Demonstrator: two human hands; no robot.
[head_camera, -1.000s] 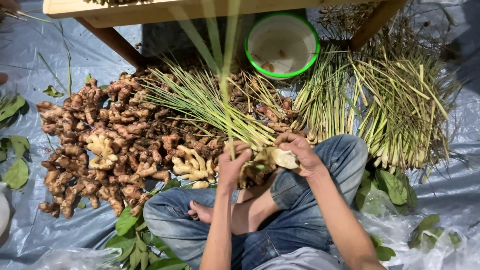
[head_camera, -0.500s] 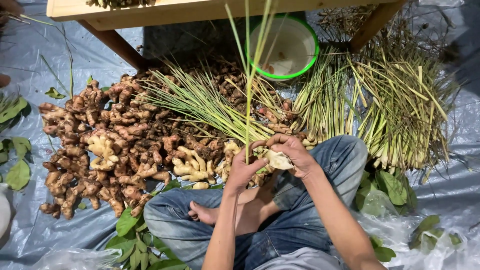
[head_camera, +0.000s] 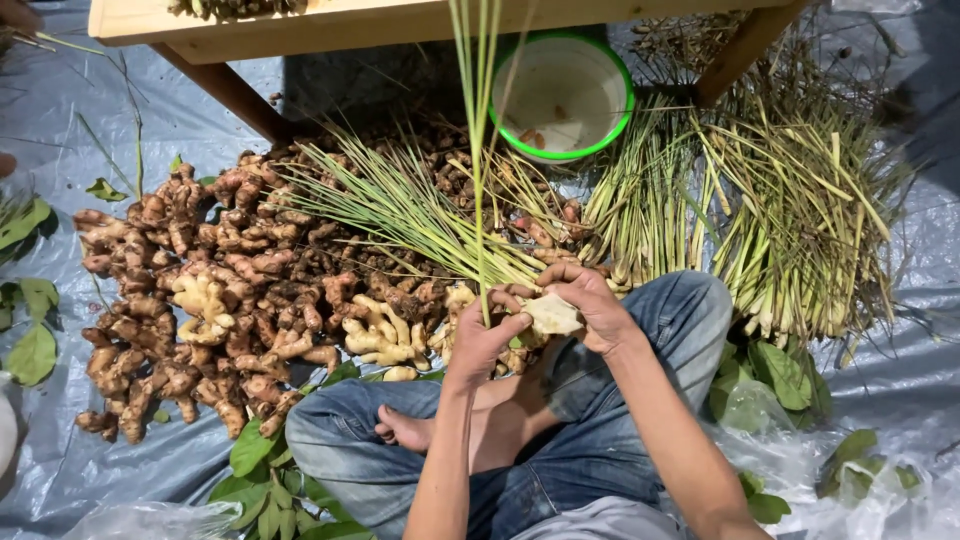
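I sit cross-legged on a grey tarp. My left hand (head_camera: 483, 340) grips the base of a thin lemongrass stalk bundle (head_camera: 478, 150) that stands upright in front of me. My right hand (head_camera: 592, 300) holds a pale piece of root or leaf (head_camera: 550, 314) against the same bundle's base. Both hands touch each other just above my knees. A fan of lemongrass stalks (head_camera: 400, 205) lies on the ginger pile right beyond my hands.
A big heap of ginger roots (head_camera: 210, 290) spreads to the left. More lemongrass bunches (head_camera: 780, 210) lie at right. A green-rimmed white bowl (head_camera: 562, 95) sits under a wooden table (head_camera: 330, 25). Green leaves (head_camera: 30, 330) lie scattered on the tarp.
The upright stalks have swung from leaning left to nearly vertical. Both hands have drawn closer together at the base of the stalks.
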